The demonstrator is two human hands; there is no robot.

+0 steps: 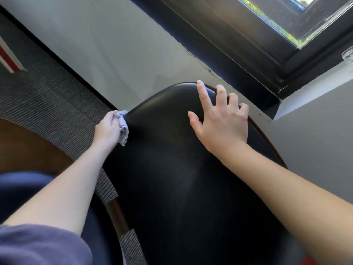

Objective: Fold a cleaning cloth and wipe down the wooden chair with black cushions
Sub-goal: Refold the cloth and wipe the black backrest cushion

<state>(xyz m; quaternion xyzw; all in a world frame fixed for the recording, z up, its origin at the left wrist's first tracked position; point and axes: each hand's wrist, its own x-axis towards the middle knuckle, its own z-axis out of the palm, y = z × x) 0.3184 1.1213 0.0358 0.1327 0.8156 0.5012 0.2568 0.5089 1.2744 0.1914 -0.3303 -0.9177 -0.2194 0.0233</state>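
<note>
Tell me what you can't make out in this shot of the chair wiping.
Head view: small grey cleaning cloth, mostly hidden in the left hand's grip; fold unclear.
Head view: brown wooden chair frame, mostly covered by the black padded cushion.

- Daylight comes in through the window [298, 18] at the upper right, where the glass is bright and partly washed out.
- The grey wall [114, 44] is softly and evenly lit, without hard shadows.
- The black cushion [172, 169] shows a dull, pale sheen down its middle. Its left flank beside the cleaning cloth [123, 125] sinks into deep shade.
- The right hand [219, 121] is sharp and warmly lit; the left hand [108, 129] looks paler and cooler.
- Wide-angle distortion tilts and bows the straight lines, and the purple sleeve [38, 245] in the lower left corner is blurred.
</note>
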